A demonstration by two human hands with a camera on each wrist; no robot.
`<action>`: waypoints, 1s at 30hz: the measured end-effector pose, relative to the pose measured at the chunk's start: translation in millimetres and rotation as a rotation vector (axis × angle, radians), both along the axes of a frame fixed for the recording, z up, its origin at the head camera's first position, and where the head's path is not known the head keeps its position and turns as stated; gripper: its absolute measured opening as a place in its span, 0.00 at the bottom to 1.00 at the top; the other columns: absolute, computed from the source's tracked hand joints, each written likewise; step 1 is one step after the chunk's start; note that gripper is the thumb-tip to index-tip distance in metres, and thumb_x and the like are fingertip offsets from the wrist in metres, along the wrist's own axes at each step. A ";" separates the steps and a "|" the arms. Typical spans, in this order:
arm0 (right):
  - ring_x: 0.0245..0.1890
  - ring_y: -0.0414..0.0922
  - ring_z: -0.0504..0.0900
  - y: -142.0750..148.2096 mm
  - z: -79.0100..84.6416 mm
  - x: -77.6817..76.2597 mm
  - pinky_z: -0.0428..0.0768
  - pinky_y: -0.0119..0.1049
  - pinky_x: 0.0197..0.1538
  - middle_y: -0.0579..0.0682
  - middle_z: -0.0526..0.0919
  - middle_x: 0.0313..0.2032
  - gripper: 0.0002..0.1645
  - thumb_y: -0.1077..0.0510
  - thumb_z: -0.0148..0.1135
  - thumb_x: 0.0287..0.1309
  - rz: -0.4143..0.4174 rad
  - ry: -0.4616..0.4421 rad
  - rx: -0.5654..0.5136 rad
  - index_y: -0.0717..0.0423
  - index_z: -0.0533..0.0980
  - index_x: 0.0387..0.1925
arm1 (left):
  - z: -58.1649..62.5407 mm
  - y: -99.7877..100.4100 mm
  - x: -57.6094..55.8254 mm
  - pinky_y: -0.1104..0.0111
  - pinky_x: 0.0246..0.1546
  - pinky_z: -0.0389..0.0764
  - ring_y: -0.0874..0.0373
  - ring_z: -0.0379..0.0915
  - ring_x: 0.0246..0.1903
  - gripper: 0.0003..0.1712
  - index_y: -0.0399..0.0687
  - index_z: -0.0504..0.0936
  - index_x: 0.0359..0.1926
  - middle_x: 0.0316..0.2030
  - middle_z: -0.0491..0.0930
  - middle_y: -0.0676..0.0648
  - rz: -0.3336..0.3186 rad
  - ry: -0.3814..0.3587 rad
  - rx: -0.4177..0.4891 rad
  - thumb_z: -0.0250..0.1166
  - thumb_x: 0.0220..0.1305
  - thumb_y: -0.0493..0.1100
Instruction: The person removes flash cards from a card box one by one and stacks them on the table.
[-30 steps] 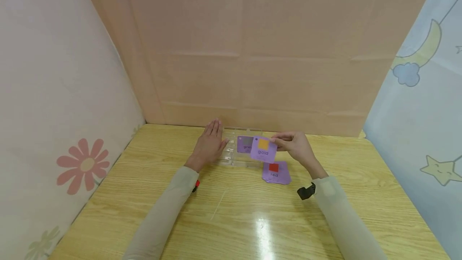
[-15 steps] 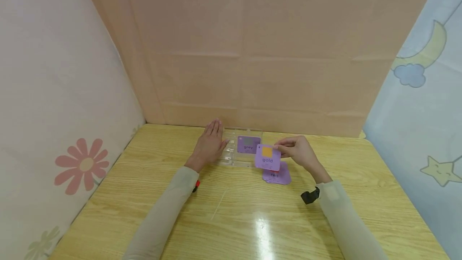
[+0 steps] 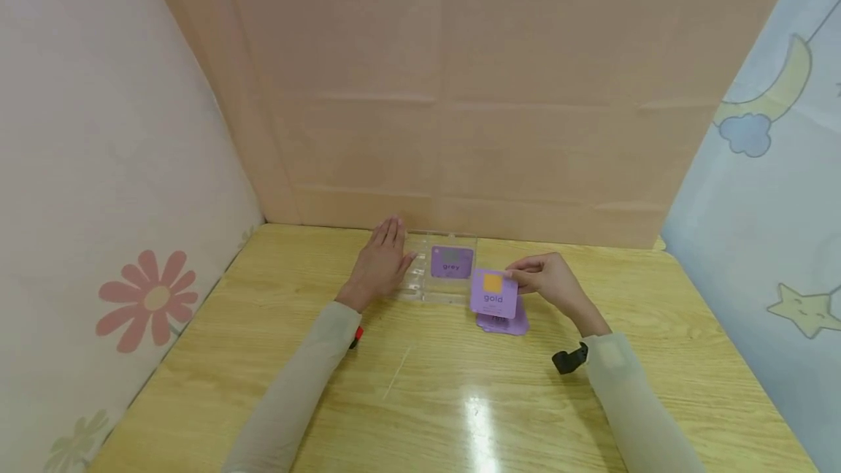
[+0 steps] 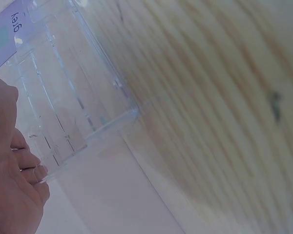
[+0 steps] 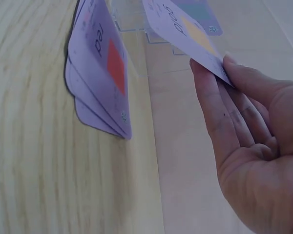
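1. Gold card [image 3: 494, 298]: I pinch it near its upper right corner between the thumb and fingers of my right hand [image 3: 550, 285]; it hangs tilted over the pile of purple cards [image 5: 95, 68], beside the clear tray [image 3: 448, 290].
2. My left hand [image 3: 377, 268] lies at the tray's left side, fingers straight and pressed together, thumb apart; I judge it is steadying the tray.
3. The grey card [image 3: 452, 263] is at the tray's right half; whether it sits in a slot or on top, I cannot tell.
4. I judge the work partway: grey is at the tray, gold is not yet set down, and the pile, red uppermost, lies loose on the table [image 3: 184, 385].
5. In the way: gold hides most of red from above, my left hand covers part of the tray, and a brown sheet [image 3: 434, 93] rises close behind.
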State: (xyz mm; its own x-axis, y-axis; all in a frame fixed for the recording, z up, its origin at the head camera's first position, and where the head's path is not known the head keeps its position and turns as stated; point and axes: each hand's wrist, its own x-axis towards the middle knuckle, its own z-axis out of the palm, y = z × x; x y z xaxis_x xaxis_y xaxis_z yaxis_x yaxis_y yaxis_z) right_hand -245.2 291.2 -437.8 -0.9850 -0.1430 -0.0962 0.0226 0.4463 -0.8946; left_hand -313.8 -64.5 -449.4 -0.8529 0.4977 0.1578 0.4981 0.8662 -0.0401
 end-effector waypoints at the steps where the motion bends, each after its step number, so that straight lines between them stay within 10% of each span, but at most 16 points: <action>1: 0.39 0.48 0.93 1.1 -1.6 0.0 0.91 0.52 0.51 0.61 0.92 0.46 0.24 0.50 0.71 0.68 0.002 -0.003 0.002 0.67 0.85 0.53 | -0.2 0.0 -0.5 0.53 0.86 0.47 0.41 0.41 0.85 0.43 0.28 0.45 0.82 0.83 0.47 0.32 0.000 0.003 -0.002 0.42 0.86 0.58; 30: 0.39 0.45 0.93 9.1 -19.3 1.2 0.92 0.41 0.46 0.58 0.93 0.45 0.24 0.52 0.71 0.68 -0.016 -0.107 -0.031 0.68 0.84 0.55 | -1.8 -1.9 -2.9 0.52 0.86 0.47 0.41 0.40 0.85 0.44 0.29 0.43 0.82 0.84 0.42 0.32 -0.001 -0.016 -0.001 0.39 0.85 0.60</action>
State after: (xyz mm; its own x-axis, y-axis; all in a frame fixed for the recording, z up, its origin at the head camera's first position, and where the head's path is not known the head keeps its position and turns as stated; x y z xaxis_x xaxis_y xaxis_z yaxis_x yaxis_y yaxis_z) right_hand -244.0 300.3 -457.1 -0.9715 -0.1318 -0.1969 0.1258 0.4175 -0.8999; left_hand -316.8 -66.4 -451.2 -0.8548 0.4986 0.1441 0.4994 0.8658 -0.0331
